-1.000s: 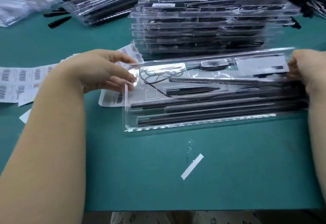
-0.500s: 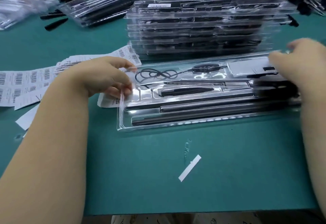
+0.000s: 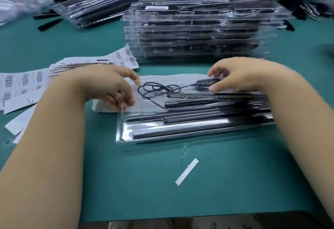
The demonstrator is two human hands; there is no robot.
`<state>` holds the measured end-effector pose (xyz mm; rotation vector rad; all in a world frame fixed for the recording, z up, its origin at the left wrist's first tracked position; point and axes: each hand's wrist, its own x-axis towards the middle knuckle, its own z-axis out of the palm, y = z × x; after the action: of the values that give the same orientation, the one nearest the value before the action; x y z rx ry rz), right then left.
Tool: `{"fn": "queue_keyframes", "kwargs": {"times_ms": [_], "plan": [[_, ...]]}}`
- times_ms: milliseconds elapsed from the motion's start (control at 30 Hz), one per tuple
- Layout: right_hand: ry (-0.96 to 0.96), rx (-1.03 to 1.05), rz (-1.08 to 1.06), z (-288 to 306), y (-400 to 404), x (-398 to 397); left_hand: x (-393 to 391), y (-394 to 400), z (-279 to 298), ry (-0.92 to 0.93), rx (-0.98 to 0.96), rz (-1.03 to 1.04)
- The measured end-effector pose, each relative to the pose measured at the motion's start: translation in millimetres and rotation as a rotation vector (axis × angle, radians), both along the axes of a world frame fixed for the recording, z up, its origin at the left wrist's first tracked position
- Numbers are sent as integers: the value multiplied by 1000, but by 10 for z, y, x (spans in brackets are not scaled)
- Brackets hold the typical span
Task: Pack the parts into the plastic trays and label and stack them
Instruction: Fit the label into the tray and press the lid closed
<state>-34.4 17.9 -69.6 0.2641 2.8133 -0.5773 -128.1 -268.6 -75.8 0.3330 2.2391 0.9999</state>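
Several filled clear plastic trays (image 3: 195,30) stacked upper centre; one more tray (image 3: 180,129) mid-frame, unlabelled: left hand (image 3: 108,88) pinching its edge, right hand (image 3: 240,75) pinching black controller (image 3: 206,82); barcode labels (image 3: 23,84) left.

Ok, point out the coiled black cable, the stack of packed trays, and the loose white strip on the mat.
coiled black cable (image 3: 156,88), head view, on the loops of the coil.
stack of packed trays (image 3: 198,30), head view, on the front side.
loose white strip (image 3: 187,172), head view, on its middle.
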Motion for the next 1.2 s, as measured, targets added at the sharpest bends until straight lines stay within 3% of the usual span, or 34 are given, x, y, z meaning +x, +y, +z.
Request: {"fn": "queue_keyframes", "kwargs": {"times_ms": [200, 333, 433, 567, 633, 767, 867, 1033, 1200], "plan": [[-238, 324, 171, 194, -83, -281, 14, -14, 2, -2, 13, -16], [-218, 402, 250, 163, -74, -292, -8, -2, -24, 27, -22, -48], [-222, 320, 259, 173, -35, -280, -35, 9, -29, -2, -31, -61], [-152, -105, 94, 108, 91, -177, -13, 17, -12, -17, -4, 0], [-109, -114, 38, 108, 83, -162, 17, 42, -15, 90, -57, 7], [-42, -8, 128, 23, 17, -201, 60, 132, 1, 610, -295, -31], [78, -98, 174, -55, -35, -149, 167, 310, -11, 861, -181, -126], [256, -135, 170, -179, -108, -56, 406, 751, -192, 862, -190, -356], [309, -87, 148, -219, -174, 4, 407, 824, -269, 902, -106, -356]]}}
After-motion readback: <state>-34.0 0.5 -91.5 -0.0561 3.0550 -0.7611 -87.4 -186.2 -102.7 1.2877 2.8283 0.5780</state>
